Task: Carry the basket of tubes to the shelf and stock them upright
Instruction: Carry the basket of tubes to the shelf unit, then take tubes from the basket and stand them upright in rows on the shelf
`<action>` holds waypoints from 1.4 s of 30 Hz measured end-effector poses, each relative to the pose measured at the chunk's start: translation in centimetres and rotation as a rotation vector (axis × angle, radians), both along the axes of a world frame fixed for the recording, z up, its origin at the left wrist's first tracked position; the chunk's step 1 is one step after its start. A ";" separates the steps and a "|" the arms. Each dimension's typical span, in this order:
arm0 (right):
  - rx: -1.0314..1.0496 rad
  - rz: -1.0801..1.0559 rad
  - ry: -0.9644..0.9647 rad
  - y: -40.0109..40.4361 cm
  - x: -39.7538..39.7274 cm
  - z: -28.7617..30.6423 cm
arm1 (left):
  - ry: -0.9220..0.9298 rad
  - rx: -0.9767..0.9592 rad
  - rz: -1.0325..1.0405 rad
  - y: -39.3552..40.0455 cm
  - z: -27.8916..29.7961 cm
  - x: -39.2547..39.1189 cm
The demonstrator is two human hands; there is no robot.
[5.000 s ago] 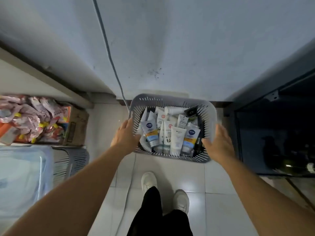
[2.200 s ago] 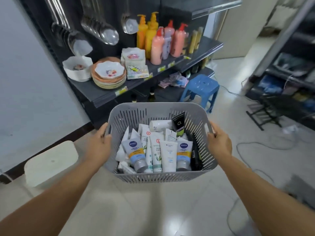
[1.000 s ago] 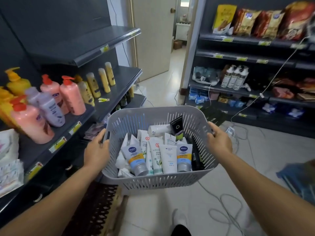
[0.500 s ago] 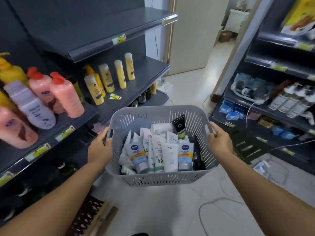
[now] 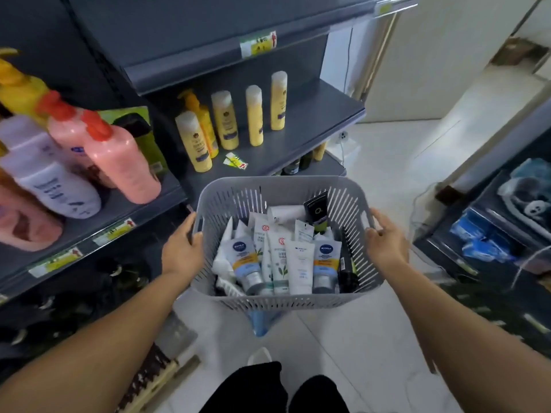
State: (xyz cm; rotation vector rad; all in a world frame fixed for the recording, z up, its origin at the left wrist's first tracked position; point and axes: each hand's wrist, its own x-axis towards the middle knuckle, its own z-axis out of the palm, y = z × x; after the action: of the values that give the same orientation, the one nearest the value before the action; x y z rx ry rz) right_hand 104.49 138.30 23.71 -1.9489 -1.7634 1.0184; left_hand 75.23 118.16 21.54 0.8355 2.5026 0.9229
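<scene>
A grey slotted plastic basket [image 5: 286, 304] hangs in the air in front of me, filled with several cosmetic tubes [image 5: 301, 263], mostly white, lying on top of each other. My left hand [image 5: 182, 248] grips its left rim and my right hand [image 5: 386, 242] grips its right rim. The dark grey shelf [image 5: 313, 120] stands just beyond the basket to the left, its middle board bare at the right end.
Several yellow bottles [image 5: 253, 114] stand on the middle board; pink and white pump bottles [image 5: 119, 156] fill the board further left. A second rack [image 5: 492, 234] with blue packs stands at the right. White tiled floor with a cable lies between them.
I have carried the basket from a wall corner along the aisle. Over the last second the shelf with yellow bottles has come closer, and both hands have kept their grip.
</scene>
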 end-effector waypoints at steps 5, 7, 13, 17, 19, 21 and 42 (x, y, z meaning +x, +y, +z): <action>-0.043 0.115 -0.021 5.1 -3.1 -2.3 | -0.022 -0.090 0.139 1.6 -1.7 -0.3; -0.081 0.154 -0.018 7.0 -4.5 -3.5 | -0.050 -0.123 0.217 2.0 -2.7 -0.2; -0.141 0.460 -0.103 12.2 -7.9 -6.3 | -0.097 -0.189 0.488 2.6 -5.1 2.6; -0.158 0.600 -0.132 14.7 -10.0 -7.7 | -0.140 -0.204 0.642 2.8 -6.9 4.8; -0.128 0.672 -0.131 15.4 -10.9 -8.3 | -0.157 -0.208 0.724 3.0 -7.8 5.8; -0.094 0.715 -0.140 15.8 -11.7 -8.8 | -0.150 -0.211 0.777 3.2 -8.7 6.7; 0.047 0.916 -0.170 16.7 -13.9 -12.1 | -0.161 -0.417 0.736 4.2 -9.4 9.1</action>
State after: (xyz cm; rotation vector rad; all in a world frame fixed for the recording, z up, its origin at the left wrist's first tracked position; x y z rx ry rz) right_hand 90.62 154.97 11.56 -1.1762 -2.8350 1.0365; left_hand 84.32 122.35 12.11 -0.3051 2.7257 0.5741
